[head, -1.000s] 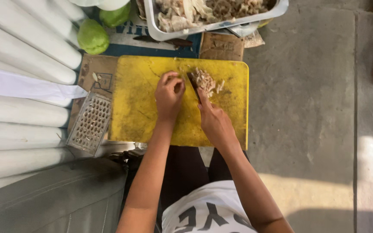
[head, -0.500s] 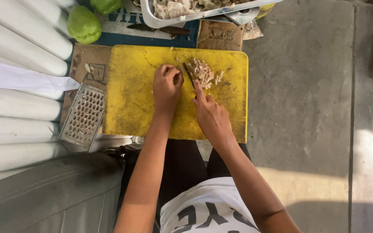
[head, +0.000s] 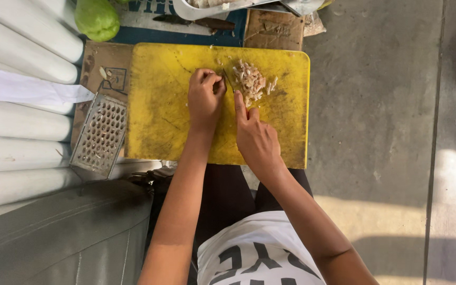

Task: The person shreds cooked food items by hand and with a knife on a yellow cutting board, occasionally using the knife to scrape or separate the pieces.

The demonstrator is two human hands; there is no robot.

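Both hands are down on the yellow cutting board [head: 159,116], which lies on flattened cardboard [head: 98,68] on the floor. The left hand [head: 205,100] is curled into a loose fist near the board's far edge, fingers tucked in together, knuckles up; whether it pinches a piece underneath, I cannot tell. The right hand [head: 257,138] sits just beside it, forefinger stretched forward along a thin dark blade [head: 227,80] — a knife by the look, the handle hidden in the closed palm.

Just past the blade, toward the board's far right corner, lies the pile of chopped pieces [head: 252,83]: pale, short slivers, loosely heaped, a few scattered beside it. These look light and soft, likely damp and a bit slippery, so they would probably scatter rather than lift as one; scooping from below, or sweeping with the flat of the blade, looks surer than pinching from the top.

Off the board's left edge leans a metal grater [head: 98,134]. Beyond the far left corner sits a green fruit [head: 97,18], and past the far edge a white tray [head: 186,10].
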